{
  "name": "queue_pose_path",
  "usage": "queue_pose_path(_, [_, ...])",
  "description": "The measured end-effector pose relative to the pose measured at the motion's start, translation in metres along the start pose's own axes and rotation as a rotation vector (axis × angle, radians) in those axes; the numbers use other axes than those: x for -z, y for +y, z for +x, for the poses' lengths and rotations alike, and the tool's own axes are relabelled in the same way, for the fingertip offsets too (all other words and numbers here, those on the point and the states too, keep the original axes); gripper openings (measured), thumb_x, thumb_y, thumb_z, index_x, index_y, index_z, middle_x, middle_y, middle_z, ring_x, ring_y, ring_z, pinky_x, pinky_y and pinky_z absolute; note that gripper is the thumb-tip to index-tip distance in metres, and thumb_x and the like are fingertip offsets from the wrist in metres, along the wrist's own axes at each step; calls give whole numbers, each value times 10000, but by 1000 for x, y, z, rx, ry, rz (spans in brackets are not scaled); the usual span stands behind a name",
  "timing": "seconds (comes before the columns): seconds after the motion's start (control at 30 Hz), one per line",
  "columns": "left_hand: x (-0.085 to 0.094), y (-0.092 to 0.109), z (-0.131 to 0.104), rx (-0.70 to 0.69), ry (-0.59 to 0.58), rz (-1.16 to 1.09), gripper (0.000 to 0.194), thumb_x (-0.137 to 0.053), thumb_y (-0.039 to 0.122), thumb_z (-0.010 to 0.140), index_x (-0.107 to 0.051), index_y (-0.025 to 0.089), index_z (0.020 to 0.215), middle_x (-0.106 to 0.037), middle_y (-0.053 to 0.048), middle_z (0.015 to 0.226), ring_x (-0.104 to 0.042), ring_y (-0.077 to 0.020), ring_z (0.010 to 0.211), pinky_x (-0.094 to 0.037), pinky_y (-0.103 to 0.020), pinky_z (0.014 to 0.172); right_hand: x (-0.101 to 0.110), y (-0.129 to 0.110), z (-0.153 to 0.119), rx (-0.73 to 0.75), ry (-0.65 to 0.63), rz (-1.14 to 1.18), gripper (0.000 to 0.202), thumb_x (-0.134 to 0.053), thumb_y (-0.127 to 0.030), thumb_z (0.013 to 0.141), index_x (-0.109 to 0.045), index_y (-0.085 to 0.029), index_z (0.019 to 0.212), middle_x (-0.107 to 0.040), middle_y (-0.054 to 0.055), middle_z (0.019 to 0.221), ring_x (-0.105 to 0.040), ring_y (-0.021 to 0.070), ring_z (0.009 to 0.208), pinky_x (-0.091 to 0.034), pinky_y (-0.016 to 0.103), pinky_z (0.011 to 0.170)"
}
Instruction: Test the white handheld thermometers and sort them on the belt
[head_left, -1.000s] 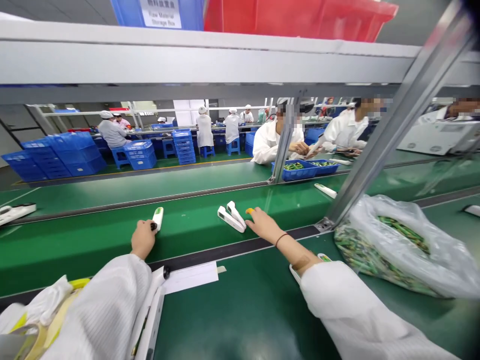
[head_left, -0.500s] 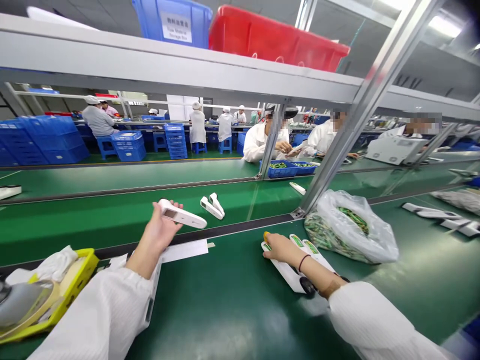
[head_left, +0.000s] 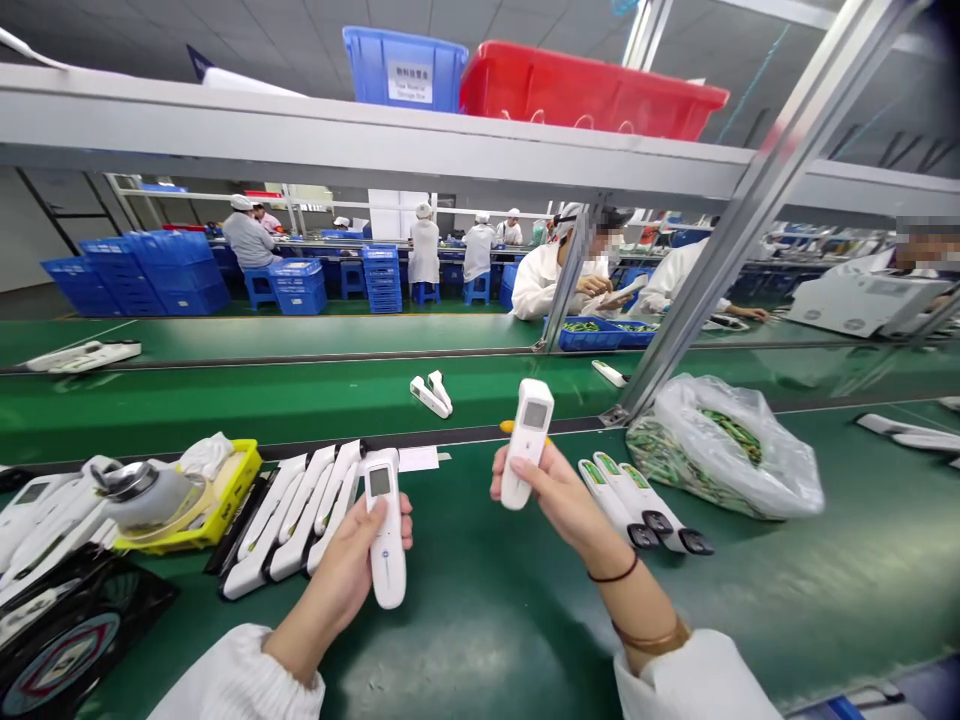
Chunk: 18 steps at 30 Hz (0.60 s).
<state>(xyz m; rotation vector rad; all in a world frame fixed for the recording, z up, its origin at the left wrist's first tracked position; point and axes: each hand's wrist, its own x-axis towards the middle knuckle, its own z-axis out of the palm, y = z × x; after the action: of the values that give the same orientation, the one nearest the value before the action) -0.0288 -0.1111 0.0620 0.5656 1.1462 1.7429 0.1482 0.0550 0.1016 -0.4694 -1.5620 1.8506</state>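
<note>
Green desk (head_left: 480, 620) spreads beneath a clear plastic bag (head_left: 727, 450) of small green parts and, left of it, three white handheld units (head_left: 637, 500) lying side by side. Above the desk, well apart, the left hand (head_left: 360, 550) is closed around one white infrared thermometer (head_left: 387, 530) and the right hand (head_left: 551, 485) grips another thermometer (head_left: 528, 440), both upright with their screens showing.

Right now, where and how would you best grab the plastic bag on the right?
I'd gather the loose plastic around its mouth, coming from above. The bag gapes upward, and its limp rim rises around the green pieces inside, so that likely gives the easiest hold. The right hand is nearer, but it holds a white device.
</note>
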Motion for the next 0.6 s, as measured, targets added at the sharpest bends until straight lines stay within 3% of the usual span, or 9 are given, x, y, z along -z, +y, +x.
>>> queue_pose_path(0.17, [11, -20, 1, -8, 10, 155, 327, -714, 386, 760, -638, 156, 980, -671, -48, 797, -595, -131, 686, -487, -225, 664, -26, 46, -8, -126, 82, 127, 353, -623, -503, 793, -473, -186, 829, -534, -48, 558, -461, 70, 427, -356, 189, 405])
queue_pose_path(0.3, [14, -23, -1, -28, -9, 222, 366, -685, 399, 782, -618, 171, 1060, -679, -68, 906, -613, -153, 745, -498, -257, 707, -27, 68, -13, -228, 61, 26, 445, -643, -563, 745, -500, -172, 900, -542, -52, 538, -447, 70, 399, -340, 186, 389])
queue_pose_path(0.43, [15, -24, -3, -14, -35, 264, 403, -676, 402, 786, -572, 163, 1095, -666, -70, 924, -616, -152, 725, -513, -267, 685, -29, 83, -17, -300, 49, -74, 489, -646, -615, 702, -483, -172, 834, -565, -41, 551, -459, 68, 380, -351, 188, 371])
queue_pose_path(0.5, [14, -25, -3, -15, -23, 235, 508, -673, 387, 791, -490, 172, 1213, -659, -70, 947, -621, -151, 721, -525, -270, 677, -32, 87, -19, -339, 54, -103, 505, -654, -629, 677, -463, -179, 803, -574, -37, 547, -460, 70, 362, -355, 190, 353])
queue_pose_path(0.6, [12, -25, -4, -19, 43, 185, 767, -643, 371, 816, -193, 251, 1426, -653, -48, 935, -618, -146, 654, -540, -279, 597, -38, 86, -23, -398, 72, -78, 495, -655, -607, 689, -450, -184, 847, -588, -39, 553, -472, 77, 356, -366, 186, 341])
